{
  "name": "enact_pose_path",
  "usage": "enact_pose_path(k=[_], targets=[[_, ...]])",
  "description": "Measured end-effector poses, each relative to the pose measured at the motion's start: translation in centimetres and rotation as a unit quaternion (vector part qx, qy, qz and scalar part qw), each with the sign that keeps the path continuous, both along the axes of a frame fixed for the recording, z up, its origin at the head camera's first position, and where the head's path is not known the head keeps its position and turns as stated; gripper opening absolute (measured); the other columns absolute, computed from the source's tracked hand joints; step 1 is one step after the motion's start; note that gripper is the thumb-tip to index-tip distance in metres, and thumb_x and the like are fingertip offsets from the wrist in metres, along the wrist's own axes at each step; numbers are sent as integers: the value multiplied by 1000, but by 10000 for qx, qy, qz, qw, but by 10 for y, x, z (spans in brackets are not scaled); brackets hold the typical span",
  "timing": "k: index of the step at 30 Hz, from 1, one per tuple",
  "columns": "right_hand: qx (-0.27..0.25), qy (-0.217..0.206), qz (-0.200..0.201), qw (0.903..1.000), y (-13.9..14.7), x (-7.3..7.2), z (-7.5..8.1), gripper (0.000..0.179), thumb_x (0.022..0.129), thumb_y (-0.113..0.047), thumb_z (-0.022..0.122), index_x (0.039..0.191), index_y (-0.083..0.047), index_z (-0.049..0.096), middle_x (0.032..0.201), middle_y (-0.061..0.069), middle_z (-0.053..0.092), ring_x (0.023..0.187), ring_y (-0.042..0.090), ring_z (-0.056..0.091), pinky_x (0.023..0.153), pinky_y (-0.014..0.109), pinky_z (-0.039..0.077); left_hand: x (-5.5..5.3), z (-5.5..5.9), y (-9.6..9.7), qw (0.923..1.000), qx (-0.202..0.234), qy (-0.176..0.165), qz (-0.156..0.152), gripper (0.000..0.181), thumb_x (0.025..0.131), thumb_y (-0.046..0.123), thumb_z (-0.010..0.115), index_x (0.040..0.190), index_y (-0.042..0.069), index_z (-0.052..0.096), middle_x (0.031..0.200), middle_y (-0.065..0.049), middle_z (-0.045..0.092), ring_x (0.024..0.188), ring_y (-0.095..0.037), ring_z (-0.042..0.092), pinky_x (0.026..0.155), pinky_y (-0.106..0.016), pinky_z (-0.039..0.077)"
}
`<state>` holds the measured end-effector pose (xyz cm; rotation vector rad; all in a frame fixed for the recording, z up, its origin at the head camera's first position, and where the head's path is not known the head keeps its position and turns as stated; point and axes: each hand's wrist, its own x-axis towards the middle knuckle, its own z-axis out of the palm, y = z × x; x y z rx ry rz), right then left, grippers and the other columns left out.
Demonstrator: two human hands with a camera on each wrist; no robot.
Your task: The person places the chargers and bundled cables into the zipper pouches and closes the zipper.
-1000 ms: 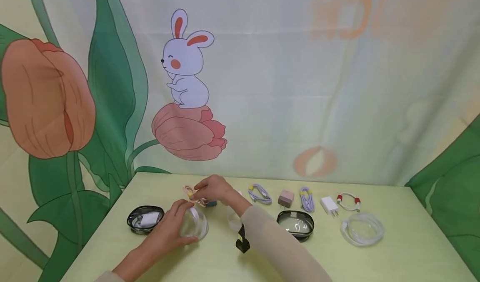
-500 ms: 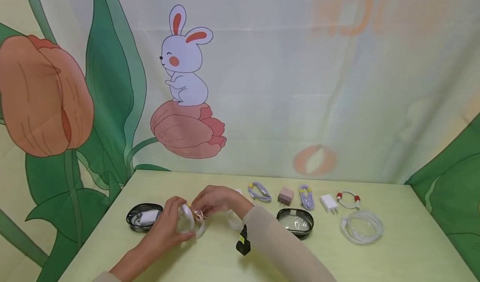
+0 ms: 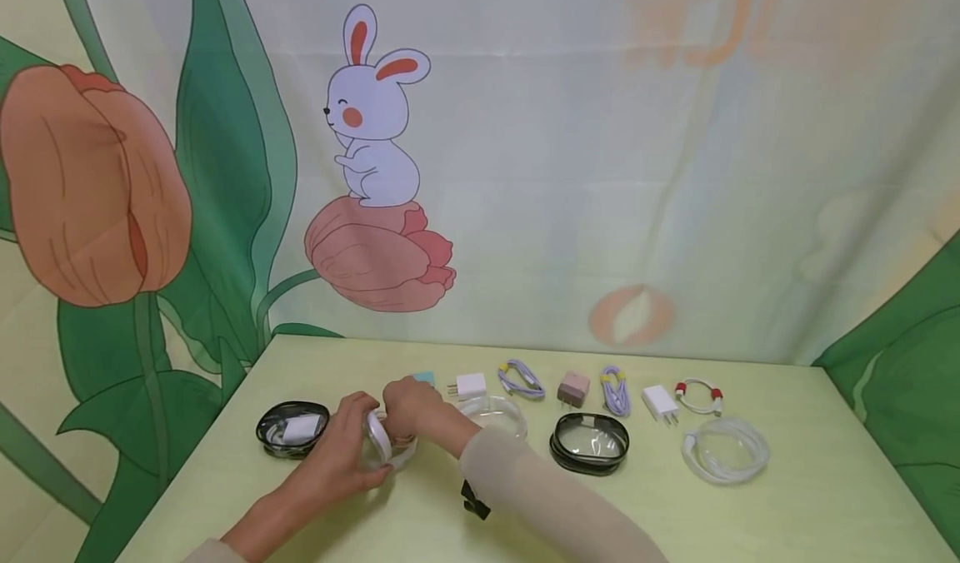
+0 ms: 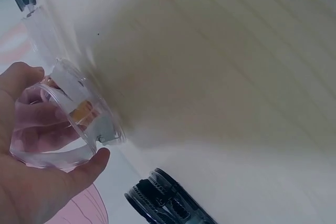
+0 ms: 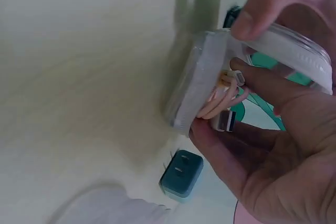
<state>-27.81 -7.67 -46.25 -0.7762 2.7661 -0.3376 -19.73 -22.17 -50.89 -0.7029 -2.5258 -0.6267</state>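
Observation:
My left hand (image 3: pixel 337 455) grips the raised lid of a clear round zip case (image 5: pixel 195 85), fingers and thumb round its rim. The case stands open on the table. With my right hand (image 3: pixel 418 411) I hold a pink coiled USB cable (image 5: pixel 223 98) in the mouth of the case, its metal plug showing by the fingers in the right wrist view. In the head view the right hand hides most of the cable. A teal charger plug (image 5: pixel 181 176) lies just beyond the right hand.
A black-rimmed case (image 3: pixel 292 430) with a white charger inside sits left. Rightward stand another clear case (image 3: pixel 517 417), a black-rimmed case (image 3: pixel 588 465) and a further clear case (image 3: pixel 693 463). Behind them lie a white charger (image 3: pixel 472 386), purple cables (image 3: pixel 617 392) and a pink charger (image 3: pixel 573 388).
My right hand has picked the pink cable up from the back of the table and brought it down into the clear case. My left hand keeps hold of the lid.

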Motion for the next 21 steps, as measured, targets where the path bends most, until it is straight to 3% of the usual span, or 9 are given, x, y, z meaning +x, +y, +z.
enact_pose_path(k=[6, 13, 17, 21], targets=[[291, 315, 43, 9991, -3, 6, -3, 30, 96, -25, 66, 69, -16, 57, 63, -3, 53, 54, 13, 46, 47, 28, 41, 1, -4, 0, 10000, 59, 21, -53, 89, 56, 12, 98, 125, -4, 45, 124, -19, 48, 111, -32, 54, 89, -48, 50], [150, 242, 329, 9991, -2, 4, -5, 22, 100, -21, 63, 80, -12, 60, 69, -1, 56, 58, 12, 48, 50, 25, 42, 1, -3, 3, 9991, 145, -404, -55, 87, 64, 14, 95, 129, -4, 42, 129, -21, 46, 115, -33, 53, 94, -51, 49], [-54, 98, 261, 9996, -3, 4, -9, 14, 100, -21, 63, 93, -9, 59, 76, 2, 58, 62, 12, 52, 52, 23, 45, 1, -2, 4, 9983, 224, -532, 12, 88, 63, 12, 95, 130, -3, 41, 128, -21, 47, 114, -33, 53, 95, -51, 49], [-149, 306, 97, 9994, -5, 5, -15, 20, 95, -24, 70, 98, -9, 58, 77, 3, 61, 61, 12, 56, 50, 25, 47, 2, 0, 4, 9974, 344, -630, 92, 88, 62, 10, 96, 129, -4, 40, 127, -21, 47, 112, -33, 54, 94, -51, 50]])
